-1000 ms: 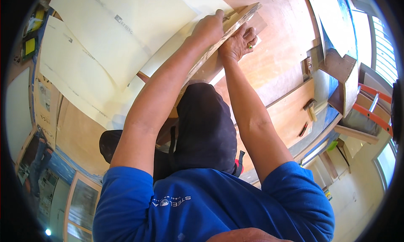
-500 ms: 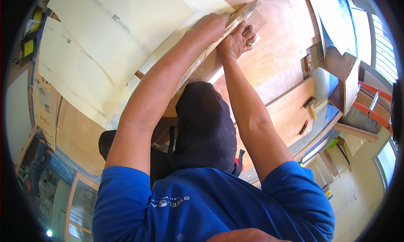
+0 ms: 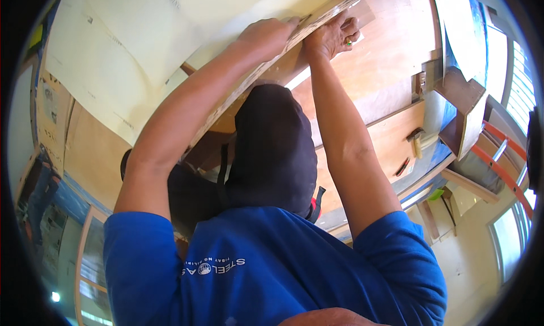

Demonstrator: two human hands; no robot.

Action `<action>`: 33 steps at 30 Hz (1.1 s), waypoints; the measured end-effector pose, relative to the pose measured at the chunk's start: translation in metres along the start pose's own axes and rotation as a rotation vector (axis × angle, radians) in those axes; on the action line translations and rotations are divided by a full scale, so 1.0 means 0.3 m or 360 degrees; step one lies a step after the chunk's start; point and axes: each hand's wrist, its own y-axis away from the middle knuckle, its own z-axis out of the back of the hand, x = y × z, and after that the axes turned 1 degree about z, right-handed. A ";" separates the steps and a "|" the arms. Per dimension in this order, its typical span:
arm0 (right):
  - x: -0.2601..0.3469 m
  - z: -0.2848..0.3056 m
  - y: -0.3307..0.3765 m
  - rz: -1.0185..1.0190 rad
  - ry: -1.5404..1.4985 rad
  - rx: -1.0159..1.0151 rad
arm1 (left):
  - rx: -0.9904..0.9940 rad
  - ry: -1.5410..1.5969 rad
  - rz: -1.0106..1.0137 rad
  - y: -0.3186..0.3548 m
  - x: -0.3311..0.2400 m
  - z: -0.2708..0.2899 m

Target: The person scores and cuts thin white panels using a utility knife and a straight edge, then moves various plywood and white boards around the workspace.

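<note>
A long plywood board (image 3: 255,75) stands on edge, slanting from the upper right toward my left elbow, its layered edge facing me. My left hand (image 3: 267,36) is closed against the board's left side near its far end, the fingertips partly hidden at the edge. On the opposite side, my right hand (image 3: 330,38) presses on the board's face with its fingers bent, a ring with a green spot on one of them. Both hands grip the board between them. My dark-clothed knee (image 3: 275,133) is close beside the board.
Large pale sheets (image 3: 107,48) cover the left of the work surface. On the right, a hammer (image 3: 416,142) and a red-and-black hand tool (image 3: 403,167) lie on a wooden panel (image 3: 379,147). Beyond them are a wooden box-like piece (image 3: 466,108) and an orange ladder (image 3: 498,162).
The view has shifted, so both hands and the board appear higher and farther right. My left elbow has swung outward to the left. Both hands stay on the board.
</note>
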 end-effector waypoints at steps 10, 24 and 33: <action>0.027 0.018 0.000 -0.0034 0.0131 0.0166 | 0.0044 -0.0003 0.0105 0.448 0.258 -0.211; -0.026 -0.034 -0.008 0.0000 0.0114 -0.0012 | 0.0362 -0.0023 0.0468 0.737 0.304 -0.177; 0.043 0.018 0.008 -0.0051 0.0050 -0.0001 | -0.0641 0.0250 -0.0120 0.047 0.094 -0.039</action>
